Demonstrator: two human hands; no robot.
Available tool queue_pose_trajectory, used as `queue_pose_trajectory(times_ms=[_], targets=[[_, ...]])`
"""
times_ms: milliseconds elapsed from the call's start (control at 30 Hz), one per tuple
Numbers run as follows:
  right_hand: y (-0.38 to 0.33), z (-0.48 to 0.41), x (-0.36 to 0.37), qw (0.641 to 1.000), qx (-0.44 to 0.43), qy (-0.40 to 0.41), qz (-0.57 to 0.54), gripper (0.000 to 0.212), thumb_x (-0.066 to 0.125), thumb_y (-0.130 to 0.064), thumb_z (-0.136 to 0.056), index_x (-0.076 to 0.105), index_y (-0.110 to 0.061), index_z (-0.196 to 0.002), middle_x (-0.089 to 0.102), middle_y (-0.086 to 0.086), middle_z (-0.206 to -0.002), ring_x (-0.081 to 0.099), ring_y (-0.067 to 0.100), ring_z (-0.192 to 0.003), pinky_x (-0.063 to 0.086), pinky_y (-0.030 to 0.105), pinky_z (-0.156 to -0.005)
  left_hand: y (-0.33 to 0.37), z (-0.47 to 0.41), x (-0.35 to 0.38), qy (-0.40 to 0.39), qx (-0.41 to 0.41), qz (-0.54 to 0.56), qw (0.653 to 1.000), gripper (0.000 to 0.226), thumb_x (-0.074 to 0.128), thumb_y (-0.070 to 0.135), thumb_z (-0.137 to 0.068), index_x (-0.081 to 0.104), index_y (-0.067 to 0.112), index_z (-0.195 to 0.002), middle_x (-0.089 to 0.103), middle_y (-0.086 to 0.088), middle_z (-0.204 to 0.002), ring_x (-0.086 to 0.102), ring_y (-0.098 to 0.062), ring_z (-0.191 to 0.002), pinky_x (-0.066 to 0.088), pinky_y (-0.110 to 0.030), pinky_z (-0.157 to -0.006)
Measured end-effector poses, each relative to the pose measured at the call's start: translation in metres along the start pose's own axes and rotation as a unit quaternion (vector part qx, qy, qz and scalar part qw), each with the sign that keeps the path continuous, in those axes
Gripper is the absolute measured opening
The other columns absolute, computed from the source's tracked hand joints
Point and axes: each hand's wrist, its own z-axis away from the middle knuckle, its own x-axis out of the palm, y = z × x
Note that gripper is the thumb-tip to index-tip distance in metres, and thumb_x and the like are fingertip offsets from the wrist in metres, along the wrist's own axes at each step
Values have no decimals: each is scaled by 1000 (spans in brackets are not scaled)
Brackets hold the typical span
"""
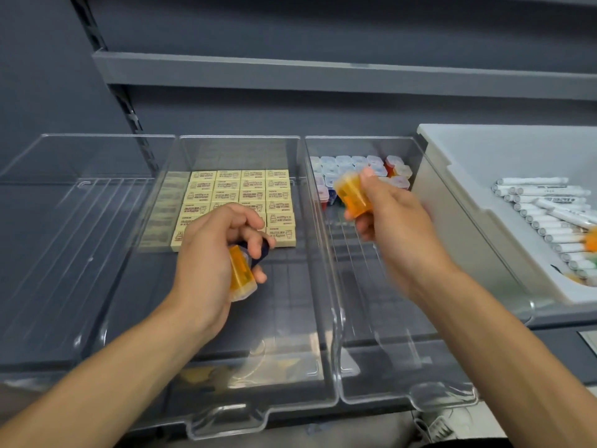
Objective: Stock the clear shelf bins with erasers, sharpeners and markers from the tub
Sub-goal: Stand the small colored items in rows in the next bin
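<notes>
Low in the centre of the frame, an orange sharpener (pixel 240 276) and a dark sharpener (pixel 260 253) are gripped together in the curled fingers of the left hand (pixel 210 253), above the middle bin (pixel 226 418). These are judged small, hard, light and likely slick, so best pinched across the flat sides. Right of centre, a second orange sharpener (pixel 352 195) is pinched by the blurred right hand (pixel 394 227) over the right bin (pixel 420 399). Further back, erasers (pixel 239 192) are tiled and stocked sharpeners (pixel 355 164) are packed. Markers (pixel 542 208) lie in the tub (pixel 452 176), far right.

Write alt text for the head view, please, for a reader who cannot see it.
The right hand holds an orange sharpener over the right bin, part-filled with sharpeners; the left hand holds another sharpener over the middle bin of cream erasers. A white tub of markers stands at far right.
</notes>
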Motion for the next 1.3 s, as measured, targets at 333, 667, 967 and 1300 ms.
queue_pose_trajectory(times_ms=[333, 667, 967, 1300], targets=[[8, -20, 2, 991, 72, -42, -105, 26, 37, -26, -99, 56, -13, -86, 53, 2, -69, 43, 13, -56, 35, 28, -56, -1, 6, -1, -46, -60, 43, 996, 35, 39, 23, -92, 51, 10, -61, 34, -5, -51, 54, -23, -71, 35, -23, -41], [54, -48, 14, 967, -112, 80, 213, 15, 66, -20, -91, 53, -23, -99, 61, -5, -86, 56, 1, -70, 42, 9, -59, -1, 2, -2, -18, -78, 32, 996, 30, 42, 16, -90, 52, 14, -62, 41, -2, -51, 56, -18, -71, 39, -23, -43], [58, -52, 20, 955, -128, 114, 243, 23, 69, -20, -88, 49, -21, -98, 60, -12, -84, 62, 9, -76, 54, 38, -79, -4, -1, -1, -20, -77, 29, 996, 33, 43, 13, -91, 54, 14, -60, 42, -4, -52, 58, -19, -71, 42, -24, -42], [58, -42, 0, 972, -114, 37, 203, 26, 62, -10, -90, 50, -19, -111, 68, 1, -95, 63, 6, -83, 48, 7, -70, -7, -3, -1, -38, -61, 5, 997, 38, 43, 13, -91, 59, 15, -56, 45, -5, -53, 59, -22, -73, 45, -26, -45]])
